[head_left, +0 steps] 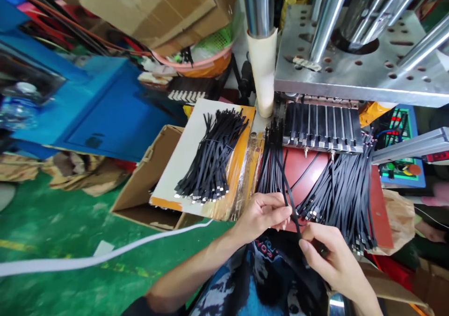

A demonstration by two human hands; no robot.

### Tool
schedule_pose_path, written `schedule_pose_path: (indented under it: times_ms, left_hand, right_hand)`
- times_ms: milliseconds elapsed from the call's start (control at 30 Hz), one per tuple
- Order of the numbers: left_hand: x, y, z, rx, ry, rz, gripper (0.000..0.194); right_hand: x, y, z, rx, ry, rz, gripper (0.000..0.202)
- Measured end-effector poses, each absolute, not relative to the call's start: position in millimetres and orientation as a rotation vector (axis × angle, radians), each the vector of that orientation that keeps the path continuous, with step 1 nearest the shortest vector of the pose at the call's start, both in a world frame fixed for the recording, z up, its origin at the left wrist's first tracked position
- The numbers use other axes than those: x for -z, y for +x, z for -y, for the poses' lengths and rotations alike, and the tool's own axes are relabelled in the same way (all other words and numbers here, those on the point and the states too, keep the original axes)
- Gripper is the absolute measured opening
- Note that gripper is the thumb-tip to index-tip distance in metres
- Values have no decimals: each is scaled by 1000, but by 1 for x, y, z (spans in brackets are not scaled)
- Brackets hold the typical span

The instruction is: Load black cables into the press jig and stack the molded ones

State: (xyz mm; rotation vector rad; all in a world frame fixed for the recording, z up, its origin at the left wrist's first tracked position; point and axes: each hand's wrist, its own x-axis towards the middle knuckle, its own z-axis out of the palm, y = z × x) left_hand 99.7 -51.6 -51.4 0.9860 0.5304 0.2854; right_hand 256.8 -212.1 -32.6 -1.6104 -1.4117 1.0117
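In front of my shirt, a flat black cable stretches between my two hands. My left hand is closed, its thumb and fingers pinching the cable's upper part. Lower and to the right, my right hand grips the same cable near its lower end between thumb and forefinger; the tip itself is partly hidden. Just beyond my left hand lies a bundle of black cables. To the right, a larger pile of black cables with metal plugs is spread over a red board.
A tied bunch of cables rests on a white board at left, over a cardboard box. Ahead stands a press with a steel plate above a slotted mould. A control box is at right.
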Motion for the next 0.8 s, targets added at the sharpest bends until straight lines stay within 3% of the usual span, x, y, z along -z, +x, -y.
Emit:
schedule_pose_path:
  times_ms: [200, 267, 333, 433, 533, 567, 667, 800]
  left_hand:
    - [40, 101, 59, -371, 1280, -509, 26]
    - [35, 98, 69, -361, 1478, -468, 20]
    - [31, 93, 79, -321, 1635, -481, 17]
    - [26, 88, 82, -122, 1798, -552, 18]
    - [15, 96, 65, 80, 1888, -522, 12]
    - [10, 102, 56, 60, 1882, -519, 6]
    - [0, 124, 32, -204, 1813, -512, 21]
    - [-4, 146, 15, -385, 1775, -416, 15]
  right_hand:
    - [25, 272, 214, -1364, -1583, 1392, 16]
    - [27, 277, 209, -1409, -1488, 1146, 27]
    - [32, 275, 198, -1313, -1426, 808, 40]
    - [40, 264, 179, -1109, -1419, 514, 35]
    - [42, 254, 174, -990, -1428, 568, 33]
    - [42, 252, 175, -957, -1442, 616, 31]
    - [44, 250, 182, -857, -1517, 764, 30]
    - [51, 249, 188, -749, -1597, 932, 20]
